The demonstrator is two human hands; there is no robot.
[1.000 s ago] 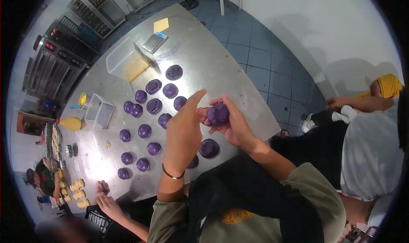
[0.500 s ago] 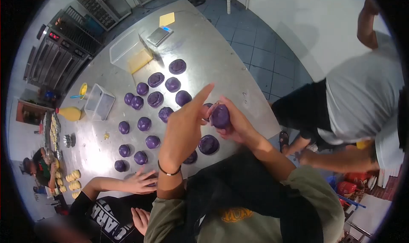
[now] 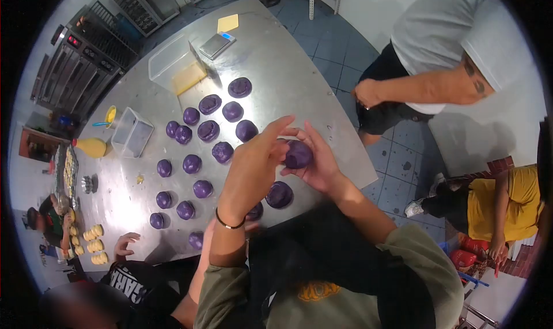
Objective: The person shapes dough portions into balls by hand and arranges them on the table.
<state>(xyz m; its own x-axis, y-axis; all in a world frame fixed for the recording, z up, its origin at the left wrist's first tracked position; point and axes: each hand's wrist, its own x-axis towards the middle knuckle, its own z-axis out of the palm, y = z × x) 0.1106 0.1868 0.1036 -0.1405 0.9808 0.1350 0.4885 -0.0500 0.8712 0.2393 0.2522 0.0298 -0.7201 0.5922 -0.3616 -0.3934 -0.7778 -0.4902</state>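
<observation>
Nearby, rounded purple dough pieces (image 3: 208,131) dot the shiny metal table (image 3: 276,93), left of the right hand (image 3: 320,167) cupping a round purple dough ball (image 3: 299,155), long axis unclear; the left hand (image 3: 251,165), grip unclear, crowds it.

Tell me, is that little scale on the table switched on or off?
It looks on: the screen on the scale glows blue. Any numbers are too small to read.

The left hand (image 3: 253,169) bends inward beside the cupped right hand (image 3: 322,169).
</observation>
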